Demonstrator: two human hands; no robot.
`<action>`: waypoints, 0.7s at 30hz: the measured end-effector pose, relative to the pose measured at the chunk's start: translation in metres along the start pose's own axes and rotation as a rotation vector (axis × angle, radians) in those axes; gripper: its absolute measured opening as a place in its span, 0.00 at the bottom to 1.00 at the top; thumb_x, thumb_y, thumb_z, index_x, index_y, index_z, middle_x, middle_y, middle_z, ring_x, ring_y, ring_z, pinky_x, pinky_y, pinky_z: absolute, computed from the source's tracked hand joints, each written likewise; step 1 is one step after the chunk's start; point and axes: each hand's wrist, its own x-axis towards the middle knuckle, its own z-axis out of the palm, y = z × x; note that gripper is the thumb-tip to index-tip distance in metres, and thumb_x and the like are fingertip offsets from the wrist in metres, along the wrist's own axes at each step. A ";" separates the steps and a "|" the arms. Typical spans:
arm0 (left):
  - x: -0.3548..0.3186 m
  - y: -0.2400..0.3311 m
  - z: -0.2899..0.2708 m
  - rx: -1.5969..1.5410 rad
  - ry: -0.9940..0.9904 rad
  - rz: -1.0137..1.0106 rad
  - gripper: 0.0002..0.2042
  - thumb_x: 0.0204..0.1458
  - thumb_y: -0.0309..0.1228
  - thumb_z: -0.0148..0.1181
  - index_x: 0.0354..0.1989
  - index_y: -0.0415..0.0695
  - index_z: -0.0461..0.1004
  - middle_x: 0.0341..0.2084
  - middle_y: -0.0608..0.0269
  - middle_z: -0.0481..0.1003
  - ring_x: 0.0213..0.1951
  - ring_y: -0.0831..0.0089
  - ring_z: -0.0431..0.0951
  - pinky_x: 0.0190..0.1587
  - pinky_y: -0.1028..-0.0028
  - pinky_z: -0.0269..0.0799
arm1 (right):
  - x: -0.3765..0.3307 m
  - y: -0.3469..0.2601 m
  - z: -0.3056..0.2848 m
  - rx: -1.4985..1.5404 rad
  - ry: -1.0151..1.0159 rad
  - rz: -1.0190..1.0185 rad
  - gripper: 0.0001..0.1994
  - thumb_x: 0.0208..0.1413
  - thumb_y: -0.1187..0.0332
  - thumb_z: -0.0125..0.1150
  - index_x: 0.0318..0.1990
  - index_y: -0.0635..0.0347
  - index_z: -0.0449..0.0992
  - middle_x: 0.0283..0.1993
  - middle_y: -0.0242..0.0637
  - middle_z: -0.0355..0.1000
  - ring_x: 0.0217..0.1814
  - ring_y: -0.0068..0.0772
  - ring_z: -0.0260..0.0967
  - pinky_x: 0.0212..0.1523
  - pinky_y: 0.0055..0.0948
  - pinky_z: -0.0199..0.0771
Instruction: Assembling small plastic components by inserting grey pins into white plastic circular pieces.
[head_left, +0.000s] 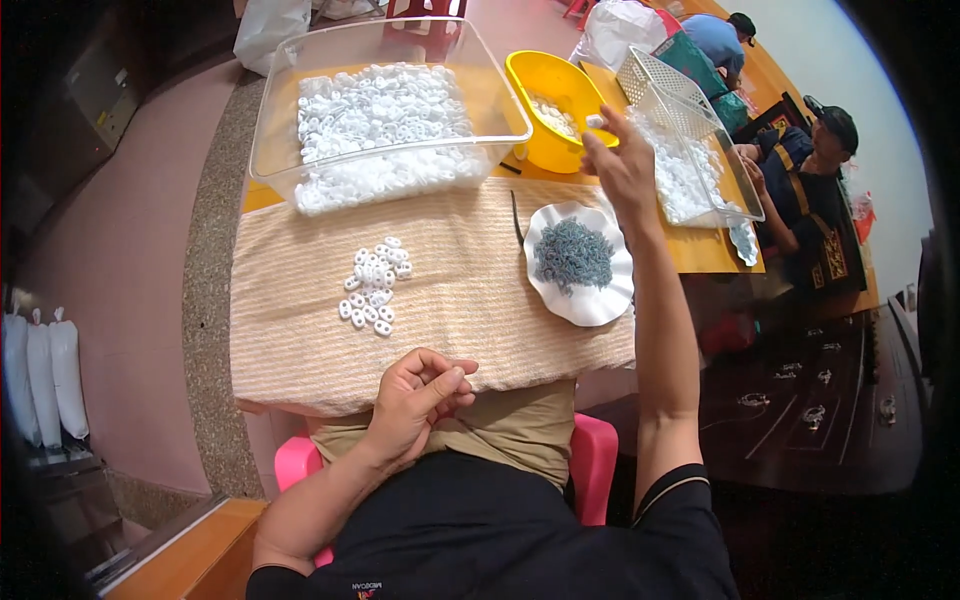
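Note:
Over the near right rim of a yellow basin point(516, 75), my right hand point(630, 170) has its thumb and index finger spread. A small white oval plastic piece with holes point(596, 121) is right by those fingertips; contact is hard to make out. My left hand point(418, 395) is at the cloth's near edge, above my lap, fingers curled and thumb pressed to the index finger. Anything in that pinch is hidden. Beyond it, a loose group of white two-hole pieces point(372, 285) lies on the striped cloth point(290, 340). Small blue-grey pieces point(573, 252) heap on a white scalloped plate point(590, 310) below my right forearm.
A large clear bin point(275, 150) of white pieces stands at the far left of the table. A thin black tool point(516, 218) lies beside the plate. To the right are another clear bin point(745, 212) and a white basket point(650, 75). Two people sit at the far right.

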 end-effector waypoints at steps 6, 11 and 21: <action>0.002 0.003 -0.002 -0.015 0.023 0.005 0.03 0.56 0.24 0.58 0.36 0.42 0.70 0.42 0.54 0.76 0.34 0.78 0.77 0.39 0.77 0.78 | -0.004 0.005 0.007 -0.067 -0.072 0.111 0.19 0.57 0.70 0.60 0.55 0.68 0.71 0.43 0.41 0.74 0.29 0.21 0.71 0.31 0.19 0.75; 0.002 0.003 0.000 0.022 0.003 0.003 0.04 0.56 0.24 0.58 0.36 0.41 0.70 0.42 0.54 0.75 0.35 0.79 0.77 0.40 0.77 0.78 | -0.065 -0.007 0.049 0.033 -0.385 -0.028 0.10 0.55 0.73 0.63 0.43 0.67 0.78 0.31 0.30 0.75 0.29 0.17 0.68 0.31 0.18 0.68; 0.001 0.000 0.000 0.016 0.003 0.004 0.03 0.56 0.24 0.57 0.37 0.41 0.69 0.41 0.54 0.76 0.33 0.79 0.77 0.38 0.78 0.79 | -0.108 -0.031 0.127 -0.349 -0.758 -0.337 0.11 0.51 0.66 0.61 0.40 0.60 0.77 0.40 0.42 0.74 0.39 0.45 0.73 0.41 0.39 0.72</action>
